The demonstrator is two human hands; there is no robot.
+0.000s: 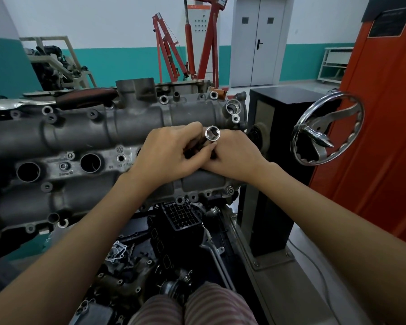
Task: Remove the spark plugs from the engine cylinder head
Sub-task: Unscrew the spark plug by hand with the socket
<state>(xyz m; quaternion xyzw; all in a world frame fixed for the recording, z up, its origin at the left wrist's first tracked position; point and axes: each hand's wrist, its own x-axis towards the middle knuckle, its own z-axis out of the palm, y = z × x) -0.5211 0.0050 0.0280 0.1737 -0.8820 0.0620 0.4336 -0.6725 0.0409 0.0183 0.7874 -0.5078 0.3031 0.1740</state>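
Left hand and right hand: held together, both clamped on chrome socket, open end up, at cylinder head right end. Plug itself hidden. Advised: socket kept square, seated fully. Far right: handwheel.

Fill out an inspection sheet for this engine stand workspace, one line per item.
Surface: grey cylinder head cover lies across the stand; two open round plug wells show on its left.
Job's things: chrome socket, open end up, held over the head's right end; no spark plug seen.
Clutter: loose black engine parts and a small gasket below the head.
Grip: left hand and right hand both curl round the socket tool, touching each other.
Cables: thin pale cable on the floor at right.
Surroundings: chrome handwheel, black stand column, red engine hoist, grey double doors.
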